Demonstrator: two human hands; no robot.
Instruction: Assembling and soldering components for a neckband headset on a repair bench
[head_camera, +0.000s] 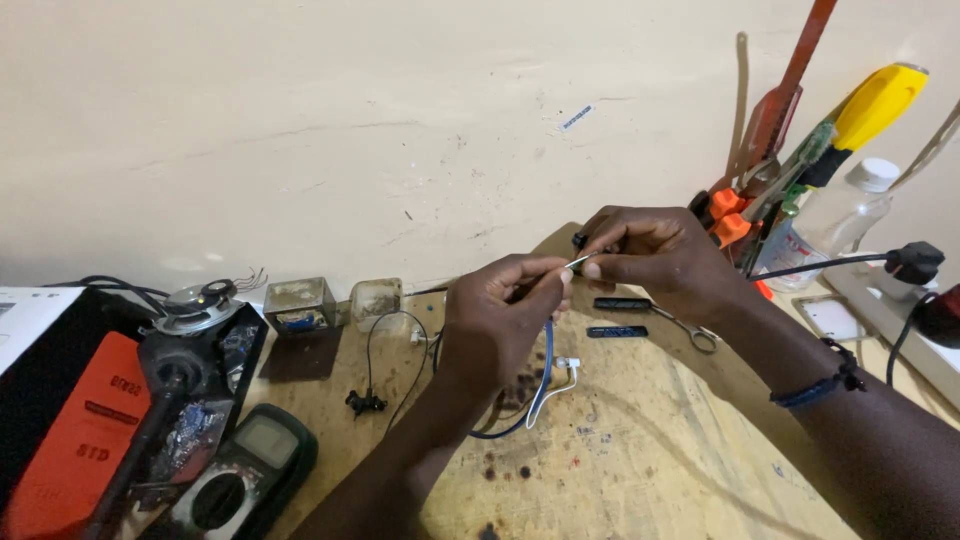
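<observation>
Blue wire (546, 372) with the white plug (568, 364) is what I've got: it loops down off my hands, plug end hanging just above the wooden bench (640, 460), upper end pinched up at chest height so I can see the tip.

Nearest me, bottom left: multimeter (240, 470) beside the orange-and-black box (70, 440), within reach.

My left hand (500, 320) is closed, thumb and forefinger clamping the wire's bare white tip (576, 261) to keep it steady. Right hand (655, 262) is closed too, fingertips meeting the same tip from the other side; also seems to hold something small and black, can't tell what.

Past the hands: scissors (690, 330) flat on the bench, two small clear boxes (300, 303) against the wall. Far right: tools propped upright, yellow-handled screwdriver (870, 105), clear bottle (835, 220).
</observation>
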